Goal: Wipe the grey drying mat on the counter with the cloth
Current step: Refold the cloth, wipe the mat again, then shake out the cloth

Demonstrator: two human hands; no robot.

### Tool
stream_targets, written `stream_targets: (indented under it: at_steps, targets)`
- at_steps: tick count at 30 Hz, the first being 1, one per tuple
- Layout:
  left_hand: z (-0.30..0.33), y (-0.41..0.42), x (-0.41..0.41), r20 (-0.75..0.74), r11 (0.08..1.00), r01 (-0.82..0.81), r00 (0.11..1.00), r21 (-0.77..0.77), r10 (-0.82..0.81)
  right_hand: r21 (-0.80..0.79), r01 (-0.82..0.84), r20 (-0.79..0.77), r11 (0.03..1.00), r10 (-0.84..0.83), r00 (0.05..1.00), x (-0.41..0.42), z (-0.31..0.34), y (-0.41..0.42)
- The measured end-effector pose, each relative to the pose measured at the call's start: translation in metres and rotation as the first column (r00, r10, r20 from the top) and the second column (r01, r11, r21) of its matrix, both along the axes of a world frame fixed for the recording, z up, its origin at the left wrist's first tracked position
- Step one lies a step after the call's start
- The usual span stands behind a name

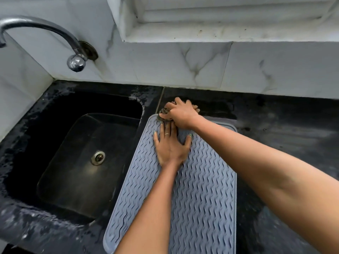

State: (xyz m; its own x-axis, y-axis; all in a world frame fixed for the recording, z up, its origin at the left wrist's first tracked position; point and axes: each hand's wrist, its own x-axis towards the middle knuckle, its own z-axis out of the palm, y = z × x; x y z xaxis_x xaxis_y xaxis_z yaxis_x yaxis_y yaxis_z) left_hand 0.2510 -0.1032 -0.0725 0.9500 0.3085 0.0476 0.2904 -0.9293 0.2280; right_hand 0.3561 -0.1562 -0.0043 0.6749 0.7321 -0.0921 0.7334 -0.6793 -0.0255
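The grey drying mat (201, 180) is a long rubbery rectangle with rounded corners, a raised rim and rows of wavy ridges all over it, lying flat on the black counter (284, 125) just right of the sink (82, 153), with its long side running away from the camera and tilted a bit to the right. The cloth (163, 114) is a small dark, brownish wad, mostly hidden, bunched up right at the mat's far left corner, partly on the mat and partly on the counter past its edge.
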Motion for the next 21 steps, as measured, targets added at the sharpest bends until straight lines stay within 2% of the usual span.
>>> stream_targets:
  at_steps: [5,9,11,21]
  targets:
    - [-0.003,0.003,0.002,-0.009,1.000,0.015,1.000,0.001,-0.015,-0.066,0.066,0.041,0.996,-0.064,0.997,0.004,0.003,-0.044]
    - [-0.006,0.005,0.003,-0.002,1.000,0.007,1.000,-0.008,-0.007,-0.160,-0.031,0.131,0.987,0.052,0.990,-0.002,-0.003,-0.089]
    - [-0.006,0.004,0.004,-0.006,1.000,0.006,1.000,0.003,-0.006,-0.191,-0.029,0.153,0.981,0.059,0.987,-0.008,-0.002,-0.108]
    - [-0.003,0.003,0.002,-0.019,1.000,0.005,1.000,0.007,-0.004,-0.208,0.119,0.251,0.971,-0.064,0.966,-0.035,-0.003,-0.191]
